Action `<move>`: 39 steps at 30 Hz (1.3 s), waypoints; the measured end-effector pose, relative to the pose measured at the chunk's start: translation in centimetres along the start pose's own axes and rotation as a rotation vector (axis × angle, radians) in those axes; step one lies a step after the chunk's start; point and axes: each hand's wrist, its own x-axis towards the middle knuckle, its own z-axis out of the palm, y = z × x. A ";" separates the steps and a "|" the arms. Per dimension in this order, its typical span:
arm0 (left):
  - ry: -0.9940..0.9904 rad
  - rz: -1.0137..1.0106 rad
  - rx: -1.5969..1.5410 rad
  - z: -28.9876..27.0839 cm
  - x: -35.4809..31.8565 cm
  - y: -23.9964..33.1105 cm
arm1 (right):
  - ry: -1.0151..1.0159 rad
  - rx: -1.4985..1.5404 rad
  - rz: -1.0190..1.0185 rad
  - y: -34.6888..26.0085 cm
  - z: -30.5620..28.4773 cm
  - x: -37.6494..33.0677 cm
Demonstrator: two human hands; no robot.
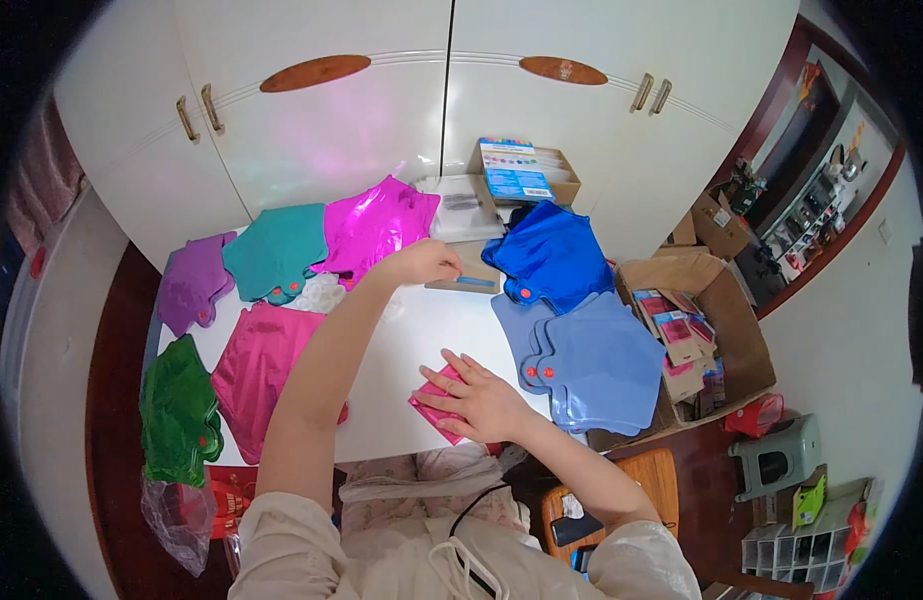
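Pink foil shows under the right hand (479,400), which lies flat with its fingers spread on a small pink packet (434,408) near the front edge of the white table (407,340); the palm presses down on it rather than closing around it. The left arm stretches forward across the table, and the left hand (422,262) is curled with fingertips pinched together at the far side, just beside a flat tan box (469,272); whether anything is between those fingers cannot be told. Shiny foil packs with scalloped edges ring the bare middle of the table: a purple pack (194,282), a teal pack (277,250) and a magenta pack (374,225) along the back left, a green pack (180,412) and a dull pink pack (257,370) at the left front, a deep blue pack (550,255) at the back right and pale blue packs (594,360) stacked in front of it. Behind, an open carton (527,170) holds a blue printed card, and a cardboard box (694,335) of small colourful packets stands to the right, below the table's edge.
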 end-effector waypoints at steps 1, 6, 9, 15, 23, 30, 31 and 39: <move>0.067 0.004 0.094 0.2 0.0 0.3 | 0.000 0.001 -0.001 0.0 0.0 0.0; 0.360 0.253 0.605 1.9 0.0 1.7 | 0.009 0.009 -0.005 0.0 0.1 0.1; 0.359 0.429 0.791 2.9 -0.7 2.2 | 0.010 0.046 0.006 -0.1 -0.2 0.1; 0.538 0.582 0.980 4.6 -2.6 3.2 | 0.026 0.066 0.009 -0.1 -0.1 0.1; 0.586 0.644 1.061 5.0 -3.3 3.3 | 0.028 0.051 0.001 -0.1 0.1 0.1; 0.521 0.587 1.080 6.0 -3.8 2.8 | 0.031 -0.003 -0.007 0.0 0.2 0.0; 0.513 0.583 1.078 6.1 -3.9 2.7 | 0.032 -0.004 -0.009 0.0 0.2 0.1; 0.508 0.575 1.048 6.4 -4.5 3.0 | 0.026 0.003 -0.005 0.0 0.2 0.0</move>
